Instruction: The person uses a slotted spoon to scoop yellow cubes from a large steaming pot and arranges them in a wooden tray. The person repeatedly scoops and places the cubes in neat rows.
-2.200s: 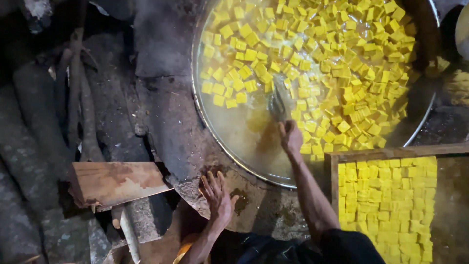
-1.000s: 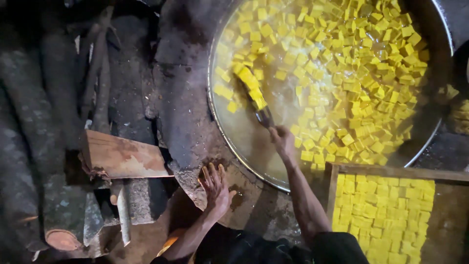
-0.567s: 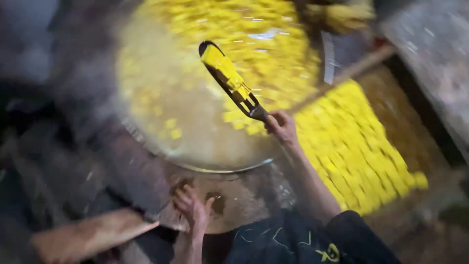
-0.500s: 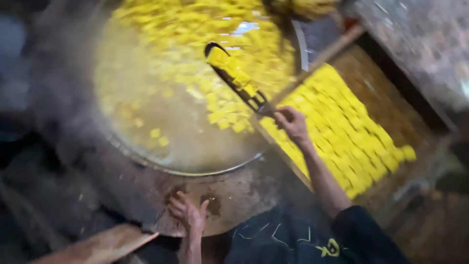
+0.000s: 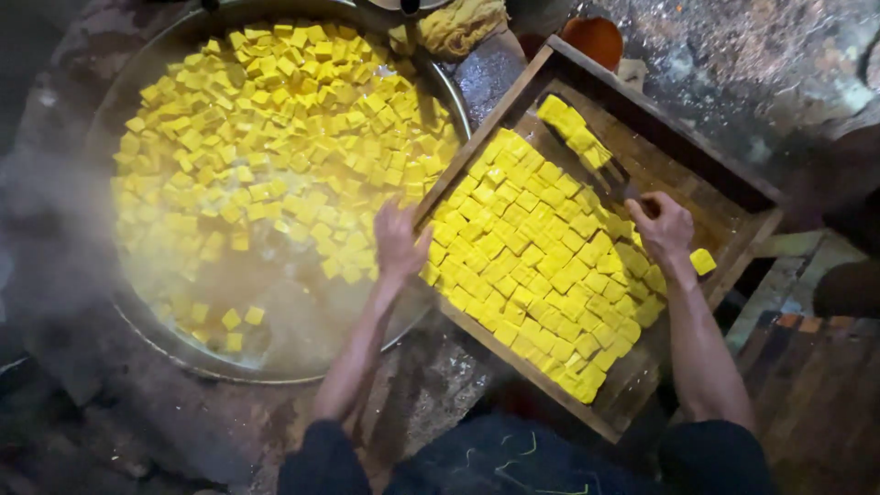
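Yellow cubes (image 5: 573,133) on a spatula (image 5: 616,179) gripped by right-hand fingers (image 5: 653,203); left hand (image 5: 400,240) spread.

Head camera looks steeply down, near, over wok (image 5: 128,302) and tray (image 5: 660,110).

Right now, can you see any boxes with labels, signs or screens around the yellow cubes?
No packages, labels, signs or screens show here.
The only container like a box is the plain brown wooden tray, right of the pan, unmarked, holding rows of yellow cubes.
The round metal pan on the left is bare too.
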